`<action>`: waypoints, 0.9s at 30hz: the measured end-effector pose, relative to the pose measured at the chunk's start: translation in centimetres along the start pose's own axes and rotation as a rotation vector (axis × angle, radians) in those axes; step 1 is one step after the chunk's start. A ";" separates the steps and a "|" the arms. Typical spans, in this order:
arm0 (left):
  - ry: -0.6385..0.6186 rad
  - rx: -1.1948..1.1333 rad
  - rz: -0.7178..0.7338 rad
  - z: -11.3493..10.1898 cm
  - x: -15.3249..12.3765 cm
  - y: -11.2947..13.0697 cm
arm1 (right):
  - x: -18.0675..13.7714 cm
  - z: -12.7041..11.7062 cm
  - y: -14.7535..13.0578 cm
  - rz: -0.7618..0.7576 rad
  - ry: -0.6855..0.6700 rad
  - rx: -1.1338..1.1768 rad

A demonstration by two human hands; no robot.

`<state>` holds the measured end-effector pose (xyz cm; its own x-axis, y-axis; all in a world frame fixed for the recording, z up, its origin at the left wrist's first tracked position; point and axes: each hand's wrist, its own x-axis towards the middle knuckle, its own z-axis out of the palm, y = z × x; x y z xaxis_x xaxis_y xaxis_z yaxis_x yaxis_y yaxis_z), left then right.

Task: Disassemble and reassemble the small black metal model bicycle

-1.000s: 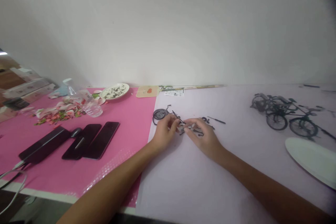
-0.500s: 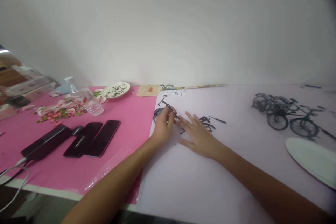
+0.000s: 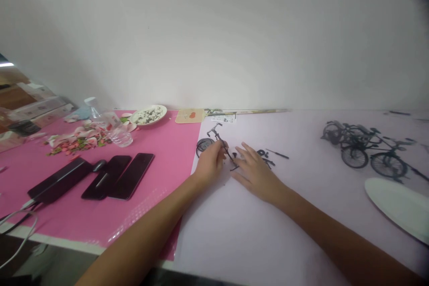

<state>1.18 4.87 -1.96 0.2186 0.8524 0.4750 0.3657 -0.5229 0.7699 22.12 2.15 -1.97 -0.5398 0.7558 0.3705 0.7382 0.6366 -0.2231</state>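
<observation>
My left hand (image 3: pixel 211 163) is closed around a black model bicycle frame (image 3: pixel 219 137), its handlebars pointing up and away from me. My right hand (image 3: pixel 258 173) has its fingers spread beside the frame's lower end; whether the fingertips touch it I cannot tell. Behind my left hand lie black spoked wheels (image 3: pixel 203 145), partly covered. Small black bicycle parts (image 3: pixel 263 155) lie just beyond my right hand, partly hidden by it. A thin black screwdriver (image 3: pixel 279 154) rests to the right of them.
Assembled model bicycles (image 3: pixel 368 147) stand at the right, near a white plate (image 3: pixel 395 205). On the pink left side are phones (image 3: pixel 132 176), a black power bank (image 3: pixel 60 179), a plastic bottle (image 3: pixel 114 127), artificial petals (image 3: pixel 80 137) and a plate of small pieces (image 3: pixel 149 116).
The bicycle frame has tilted more upright, its handlebars shifting slightly right. My left hand has lowered a little, uncovering more of the wheels. My right hand has shifted slightly right and its fingers remain spread.
</observation>
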 end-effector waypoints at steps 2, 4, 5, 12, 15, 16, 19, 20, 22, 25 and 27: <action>-0.006 0.055 0.019 0.1 0.0 -0.1 | -0.1 0.1 0.1 0.008 -0.011 -0.010; -0.019 0.064 0.015 0.1 0.0 -0.1 | -0.1 0.3 0.3 0.019 -0.023 -0.010; -0.027 0.062 0.014 0.2 0.0 0.0 | -0.1 0.4 0.3 0.026 -0.028 -0.010; 0.005 0.067 0.039 0.0 0.1 0.6 | -0.2 0.7 0.6 0.005 -0.015 -0.028; 0.006 0.061 0.044 0.1 0.1 0.4 | -0.1 0.8 0.6 0.000 0.037 -0.005; 0.002 0.073 0.048 0.1 0.1 0.3 | 0.0 0.9 0.7 0.001 0.066 0.013; -0.015 0.138 0.059 0.2 0.2 0.0 | 0.1 0.9 0.9 0.006 0.192 0.102; -0.021 0.155 0.066 0.2 0.2 -0.1 | 0.2 0.9 1.0 0.011 0.237 0.140; -0.027 0.178 0.078 0.2 0.2 -0.1 | 0.2 0.6 0.9 0.026 0.307 0.213; -0.028 0.197 0.085 0.1 0.1 -0.1 | 0.2 0.1 0.4 0.084 0.367 0.303; -0.037 0.213 0.091 0.1 0.1 0.0 | 0.2 -0.2 0.0 0.145 0.406 0.356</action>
<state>1.26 4.95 -1.99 0.2905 0.8036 0.5195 0.5246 -0.5878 0.6158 22.05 2.28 -1.74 -0.1919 0.7649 0.6149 0.5735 0.5958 -0.5622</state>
